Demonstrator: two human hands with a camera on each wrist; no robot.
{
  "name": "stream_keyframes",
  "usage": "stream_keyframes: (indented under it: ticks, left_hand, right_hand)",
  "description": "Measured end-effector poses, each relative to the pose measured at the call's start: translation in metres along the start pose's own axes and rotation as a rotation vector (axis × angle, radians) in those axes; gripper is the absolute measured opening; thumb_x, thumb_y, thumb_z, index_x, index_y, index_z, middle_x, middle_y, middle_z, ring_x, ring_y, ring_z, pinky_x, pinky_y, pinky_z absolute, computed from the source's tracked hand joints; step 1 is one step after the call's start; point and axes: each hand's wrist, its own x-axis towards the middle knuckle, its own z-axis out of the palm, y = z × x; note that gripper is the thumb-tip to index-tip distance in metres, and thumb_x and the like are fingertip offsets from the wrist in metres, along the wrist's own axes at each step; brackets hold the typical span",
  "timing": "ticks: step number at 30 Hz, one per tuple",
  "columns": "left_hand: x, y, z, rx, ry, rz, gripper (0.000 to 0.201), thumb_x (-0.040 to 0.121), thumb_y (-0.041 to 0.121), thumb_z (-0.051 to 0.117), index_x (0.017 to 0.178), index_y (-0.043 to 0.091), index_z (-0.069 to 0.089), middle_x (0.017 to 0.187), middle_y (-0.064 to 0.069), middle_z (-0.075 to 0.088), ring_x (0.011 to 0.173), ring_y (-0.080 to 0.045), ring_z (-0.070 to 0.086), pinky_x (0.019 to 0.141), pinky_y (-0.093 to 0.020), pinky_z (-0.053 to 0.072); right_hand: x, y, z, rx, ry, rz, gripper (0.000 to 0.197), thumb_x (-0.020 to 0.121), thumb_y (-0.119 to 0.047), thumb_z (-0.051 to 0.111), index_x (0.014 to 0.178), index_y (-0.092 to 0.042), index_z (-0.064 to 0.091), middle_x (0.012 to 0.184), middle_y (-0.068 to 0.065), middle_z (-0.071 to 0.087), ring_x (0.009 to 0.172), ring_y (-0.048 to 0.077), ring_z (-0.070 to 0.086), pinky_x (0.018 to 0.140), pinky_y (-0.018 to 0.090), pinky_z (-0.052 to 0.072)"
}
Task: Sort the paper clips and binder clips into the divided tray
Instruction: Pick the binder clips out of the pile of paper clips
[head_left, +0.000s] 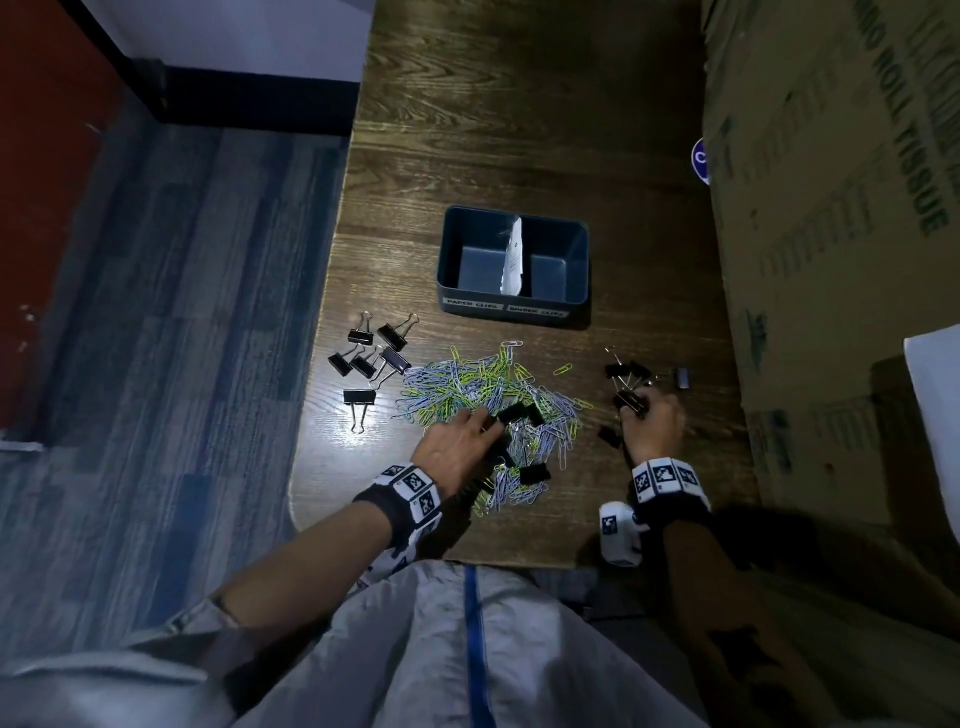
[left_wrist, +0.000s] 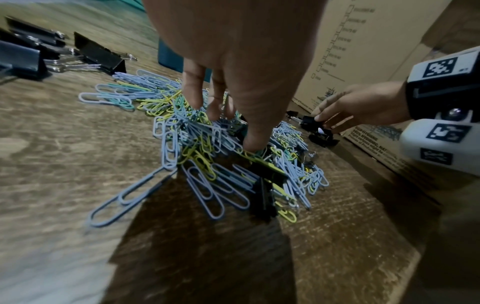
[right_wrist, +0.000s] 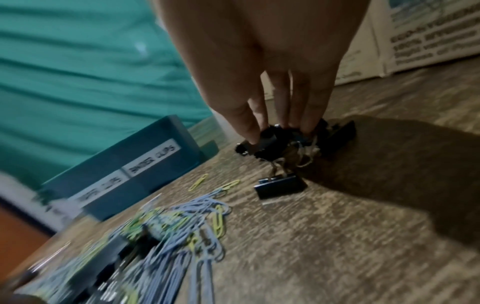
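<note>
Pinching binder clip (right_wrist: 275, 139), handles nearward, right hand (right_wrist: 272, 82)

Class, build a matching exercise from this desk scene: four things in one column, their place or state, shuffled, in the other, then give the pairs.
1. tray
2. paper clips
3. left hand
4. right hand

a. pinching black binder clips
b. fingertips in the coloured pile
c. both compartments bare, paper divider between
d. heaped on the table, some binder clips mixed in

Pairs: 1-c, 2-d, 3-b, 4-a
</note>
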Motion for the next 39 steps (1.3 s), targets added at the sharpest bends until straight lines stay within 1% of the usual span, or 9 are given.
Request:
stream_keyframes:
  ticks: [4, 8, 13, 18, 23, 27, 32, 37, 39]
  left_hand:
    - [0.001, -0.003, 0.001, -0.009, 0.041, 0.044, 0.044, 0.09, 0.032, 0.062, 0.128, 0.024, 0.041, 0.128, -0.003, 0.046, 0.106, -0.018, 0.051, 0.068, -0.035, 0.056]
    - [-0.007, -0.009, -0.006, -0.217, 0.197, 0.098, 0.04, 0.089, 0.033, 0.063, 0.123, 0.016, 0.051, 0.113, -0.001, 0.056, 0.092, -0.017, 0.06, 0.067, -0.027, 0.054]
    - [-0.033, -0.035, -0.023, -0.381, 0.287, -0.03, 0.044, 0.09, 0.042, 0.06, 0.124, 0.016, 0.052, 0.117, -0.003, 0.059, 0.098, -0.017, 0.06, 0.07, -0.026, 0.051]
    - [-0.076, -0.085, -0.016, -0.232, 0.291, -0.28, 0.032, 0.086, 0.047, 0.062, 0.106, 0.022, 0.054, 0.103, 0.0, 0.061, 0.095, -0.019, 0.056, 0.067, -0.029, 0.044]
    - [-0.094, -0.103, 0.0, -0.163, 0.192, -0.291, 0.035, 0.084, 0.033, 0.066, 0.109, 0.009, 0.059, 0.103, -0.01, 0.06, 0.095, -0.029, 0.056, 0.069, -0.038, 0.049]
    - [-0.086, -0.093, -0.001, -0.126, 0.229, -0.302, 0.031, 0.087, 0.039, 0.06, 0.11, 0.019, 0.055, 0.105, -0.002, 0.055, 0.095, -0.019, 0.048, 0.07, -0.035, 0.048]
    - [-0.044, -0.073, -0.013, -0.108, 0.249, -0.116, 0.045, 0.087, 0.031, 0.062, 0.124, 0.008, 0.052, 0.121, -0.013, 0.055, 0.107, -0.025, 0.05, 0.09, -0.038, 0.046]
    - [-0.001, -0.061, -0.011, -0.146, 0.054, -0.141, 0.078, 0.094, 0.058, 0.042, 0.152, 0.015, 0.015, 0.158, -0.017, 0.015, 0.141, -0.033, 0.022, 0.113, -0.05, 0.026]
    - [0.008, -0.056, -0.008, -0.139, -0.019, -0.19, 0.084, 0.093, 0.065, 0.034, 0.154, 0.019, -0.001, 0.161, -0.014, -0.002, 0.146, -0.035, 0.006, 0.116, -0.053, 0.017]
  right_hand:
    - [-0.03, -0.005, 0.004, -0.026, 0.009, -0.189, 0.03, 0.086, -0.018, 0.073, 0.115, -0.019, 0.065, 0.122, 0.009, 0.055, 0.113, 0.028, 0.053, 0.091, 0.043, 0.051]
    - [-0.07, -0.015, 0.019, -0.035, -0.333, -0.479, 0.024, 0.083, -0.022, 0.076, 0.106, -0.026, 0.067, 0.099, -0.01, 0.058, 0.078, 0.011, 0.06, 0.07, 0.034, 0.056]
    - [-0.09, -0.012, 0.049, -0.237, -0.537, -0.561, 0.05, 0.077, -0.023, 0.079, 0.119, -0.034, 0.056, 0.121, -0.005, 0.048, 0.107, 0.021, 0.058, 0.083, 0.047, 0.056]
    - [-0.091, -0.011, 0.057, -0.188, -0.493, -0.609, 0.047, 0.078, -0.013, 0.08, 0.118, -0.03, 0.063, 0.114, -0.004, 0.053, 0.104, 0.022, 0.06, 0.082, 0.045, 0.058]
    - [-0.086, -0.015, 0.047, -0.075, -0.507, -0.553, 0.042, 0.074, -0.021, 0.084, 0.103, -0.041, 0.061, 0.104, -0.011, 0.058, 0.092, 0.015, 0.063, 0.075, 0.044, 0.059]
    - [-0.078, -0.016, 0.034, 0.062, -0.54, -0.487, 0.041, 0.069, -0.015, 0.087, 0.088, -0.043, 0.062, 0.1, -0.019, 0.06, 0.089, 0.007, 0.064, 0.079, 0.037, 0.059]
    - [-0.06, -0.008, 0.023, 0.26, -0.433, -0.302, 0.046, 0.069, 0.002, 0.082, 0.074, -0.042, 0.071, 0.081, -0.012, 0.07, 0.062, 0.002, 0.056, 0.063, 0.029, 0.051]
    - [-0.039, -0.002, -0.003, 0.295, -0.237, -0.218, 0.038, 0.071, 0.012, 0.076, 0.073, -0.025, 0.07, 0.085, -0.007, 0.066, 0.063, 0.0, 0.055, 0.063, 0.008, 0.044]
    - [-0.026, 0.004, -0.008, 0.26, -0.11, -0.16, 0.036, 0.072, 0.01, 0.076, 0.076, -0.025, 0.069, 0.091, 0.0, 0.067, 0.069, 0.006, 0.057, 0.065, 0.012, 0.043]
